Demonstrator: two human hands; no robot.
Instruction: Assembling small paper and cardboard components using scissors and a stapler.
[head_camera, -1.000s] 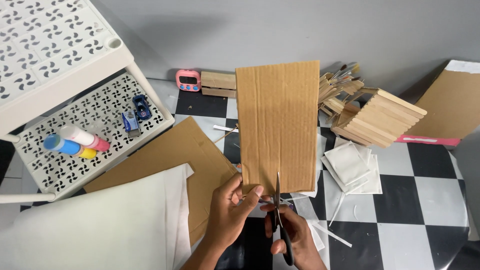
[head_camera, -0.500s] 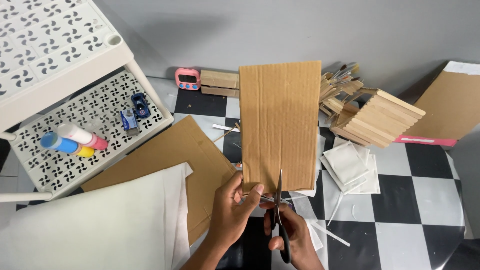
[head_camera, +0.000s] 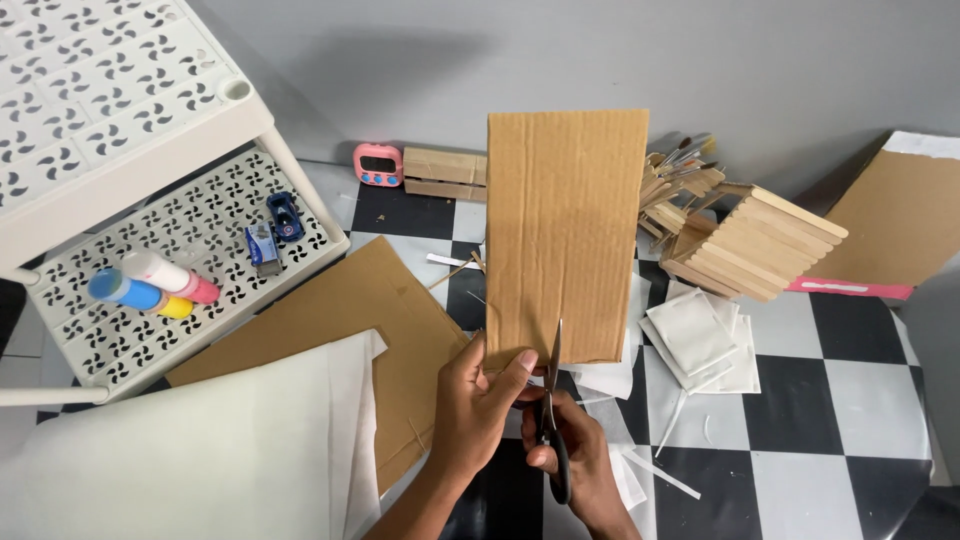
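Checkered floor, gray wall: cardboard being cut.
We found the left hand (head_camera: 480, 400) pinching the cardboard strip (head_camera: 565, 235) upright, the right hand (head_camera: 575, 460) closed on scissors (head_camera: 553, 410) apparently entering its lower edge; blades should follow the flutes.

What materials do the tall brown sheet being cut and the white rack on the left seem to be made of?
The tall brown sheet looks like matte corrugated cardboard: faint lengthwise ribs show on its face. The white rack with pierced shelves looks like moulded plastic, slightly glossy, judging by its uniform cut-out pattern and rounded post sockets.
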